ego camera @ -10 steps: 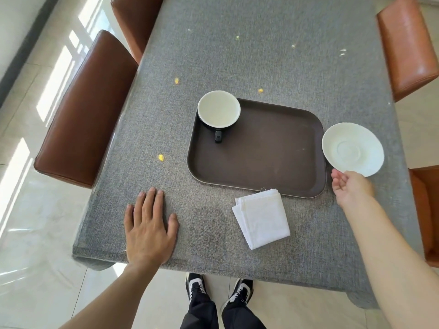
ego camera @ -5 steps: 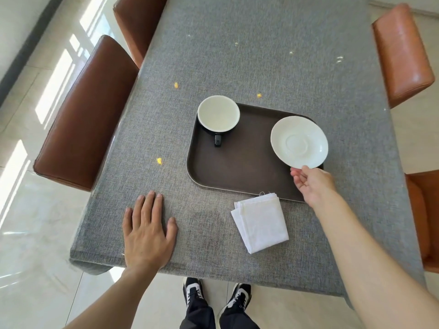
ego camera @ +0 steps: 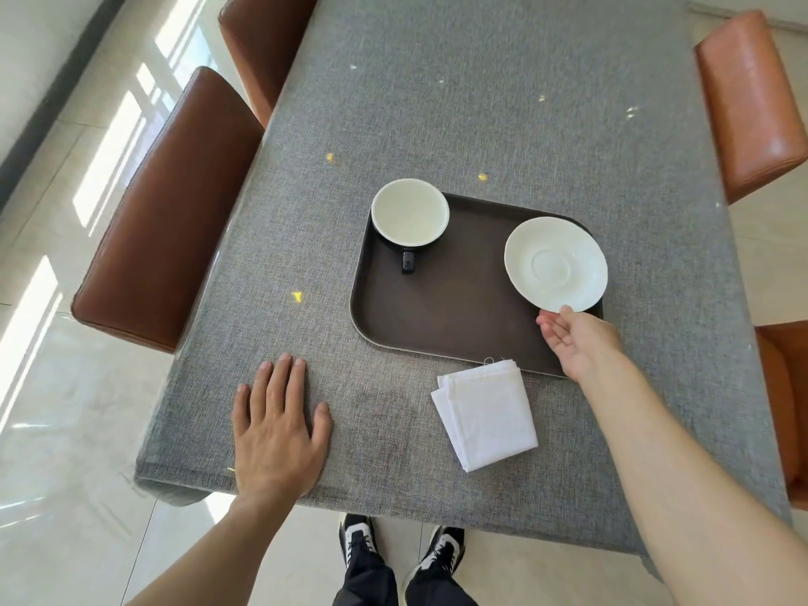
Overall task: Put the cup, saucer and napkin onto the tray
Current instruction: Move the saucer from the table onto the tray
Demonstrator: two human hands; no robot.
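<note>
The white saucer [ego camera: 555,264], which a second ago hung over the bare tablecloth at the right of the frame, now sits over the right-hand end of the brown tray [ego camera: 441,317], right of centre in the frame. The right hand [ego camera: 579,338] has travelled with it and has its fingertips [ego camera: 552,318] at the saucer's near rim, palm up and fingers loosely curled; whether it still pinches the rim or has just let go is hard to tell from this angle, and the saucer may not yet lie quite flat. The left hand [ego camera: 280,430] has not moved: it lies spread flat on the grey tablecloth [ego camera: 524,102] at lower left, holding nothing. That change means two of the three items are dealt with, as I judge it, since the cup [ego camera: 410,214], dark outside and white inside, already stands at the tray's upper left corner with its handle pointing toward the viewer. The folded white napkin [ego camera: 485,415] remains on the cloth just below the tray's near edge, close to touching it, so it is what is left. By count: one tray, one cup, one saucer, one napkin, four brown leather chairs [ego camera: 175,212] partly in view, and several small yellow and white crumbs [ego camera: 297,296] scattered across the cloth.
</note>
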